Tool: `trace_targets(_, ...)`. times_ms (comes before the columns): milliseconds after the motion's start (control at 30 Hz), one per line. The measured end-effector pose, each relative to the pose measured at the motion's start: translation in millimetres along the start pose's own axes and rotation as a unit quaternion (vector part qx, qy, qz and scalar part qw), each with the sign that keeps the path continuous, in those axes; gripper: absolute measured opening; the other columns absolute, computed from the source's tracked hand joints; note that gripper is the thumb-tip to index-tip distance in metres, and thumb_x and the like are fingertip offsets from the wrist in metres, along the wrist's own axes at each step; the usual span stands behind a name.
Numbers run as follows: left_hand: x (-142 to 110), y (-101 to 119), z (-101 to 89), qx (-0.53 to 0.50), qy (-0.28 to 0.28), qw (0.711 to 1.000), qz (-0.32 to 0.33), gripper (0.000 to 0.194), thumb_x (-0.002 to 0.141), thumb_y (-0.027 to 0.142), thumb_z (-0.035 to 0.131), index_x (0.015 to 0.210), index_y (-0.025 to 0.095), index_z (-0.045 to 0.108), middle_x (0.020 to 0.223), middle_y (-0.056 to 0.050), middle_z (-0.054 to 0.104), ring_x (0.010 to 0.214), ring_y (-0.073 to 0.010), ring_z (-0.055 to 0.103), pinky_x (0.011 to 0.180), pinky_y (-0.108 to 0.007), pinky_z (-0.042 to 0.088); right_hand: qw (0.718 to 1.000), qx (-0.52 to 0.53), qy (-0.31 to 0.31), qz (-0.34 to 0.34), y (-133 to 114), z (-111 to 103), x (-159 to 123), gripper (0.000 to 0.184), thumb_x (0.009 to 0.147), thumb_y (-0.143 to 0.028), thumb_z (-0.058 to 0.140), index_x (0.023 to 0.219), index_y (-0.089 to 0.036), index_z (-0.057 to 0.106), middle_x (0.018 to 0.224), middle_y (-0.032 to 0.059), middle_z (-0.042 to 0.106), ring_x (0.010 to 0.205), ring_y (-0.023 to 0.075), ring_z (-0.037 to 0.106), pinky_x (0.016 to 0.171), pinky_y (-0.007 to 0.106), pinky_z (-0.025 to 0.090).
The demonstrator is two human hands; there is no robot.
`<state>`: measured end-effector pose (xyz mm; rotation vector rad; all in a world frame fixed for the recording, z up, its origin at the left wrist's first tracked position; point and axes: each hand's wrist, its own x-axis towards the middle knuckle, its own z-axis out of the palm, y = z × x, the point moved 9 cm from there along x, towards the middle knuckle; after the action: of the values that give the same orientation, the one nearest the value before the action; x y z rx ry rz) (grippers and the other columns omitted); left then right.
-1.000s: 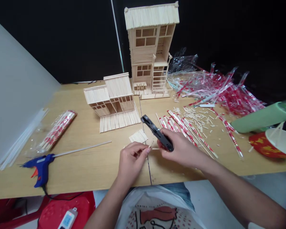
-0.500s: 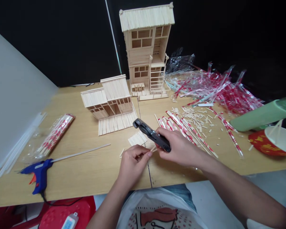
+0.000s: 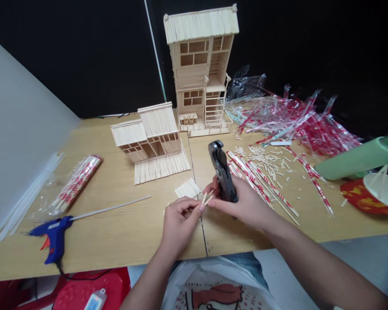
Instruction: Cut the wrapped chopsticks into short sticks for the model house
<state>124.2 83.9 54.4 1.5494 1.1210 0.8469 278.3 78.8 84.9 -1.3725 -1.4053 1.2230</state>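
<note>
My left hand (image 3: 180, 227) pinches a couple of short wooden sticks (image 3: 207, 199) between thumb and fingers, just above the wooden table (image 3: 97, 245). My right hand (image 3: 242, 204) grips a black plier-like cutter (image 3: 222, 171), its head pointing up and away from me. Its fingertips sit right beside the sticks in my left hand. A small glued mat of wooden sticks (image 3: 188, 188) lies just beyond my left hand. Split chopsticks in red-and-white paper sleeves (image 3: 255, 185) and cut wooden pieces (image 3: 265, 159) lie beyond my right hand.
Two stick-built model houses, one tall (image 3: 198, 73) and one low (image 3: 150, 137), stand at the back. A blue glue gun (image 3: 53, 234) lies at left, near wrapped chopsticks (image 3: 76, 183). Torn wrappers (image 3: 294, 120), a green tube (image 3: 358, 159) and a red bowl (image 3: 358, 198) fill the right.
My right hand has turned the black cutter from lying sideways to pointing upward, away from me. My left hand still pinches the short sticks.
</note>
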Motion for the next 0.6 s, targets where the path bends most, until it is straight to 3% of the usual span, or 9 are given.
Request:
trace_targets(200, 0.4, 7.7, 3.6, -0.005, -0.019, 0.999, 0.031, 0.017, 0.086, 0.032, 0.070, 0.079, 0.019, 0.078, 0.075, -0.004, 0.073, 0.069, -0.0146, 0.063, 0.062, -0.024, 0.045, 0.988, 0.152, 0.019, 0.023, 14.3, 6.0, -2.9, 0.030, 0.077, -0.025, 0.076, 0.089, -0.023, 0.048, 0.084, 0.0006, 0.070, 0.077, 0.0168, 0.066, 0.075, 0.032, 0.051)
trace_targets(367, 0.7, 14.0, 1.7, -0.009, -0.023, 0.997, 0.073, 0.007, 0.084, 0.025, 0.073, 0.084, 0.021, 0.079, 0.082, -0.004, 0.076, 0.075, -0.0158, 0.067, 0.067, -0.025, 0.049, 0.982, 0.187, 0.001, 0.036, 17.1, 7.5, -2.9, 0.032, 0.076, -0.024, 0.077, 0.090, -0.022, 0.049, 0.084, -0.0005, 0.069, 0.075, 0.0154, 0.064, 0.071, 0.030, 0.049)
trace_targets(600, -0.2, 12.2, -1.2, 0.001, 0.002, 0.997, 0.071, 0.010, 0.086, 0.026, 0.071, 0.081, 0.021, 0.079, 0.078, -0.004, 0.075, 0.071, -0.0152, 0.067, 0.064, -0.025, 0.048, 0.981, 0.190, 0.001, 0.039, 18.7, 8.8, -1.0, 0.031, 0.076, -0.024, 0.076, 0.091, -0.022, 0.049, 0.084, -0.0004, 0.068, 0.074, 0.0153, 0.063, 0.070, 0.030, 0.049)
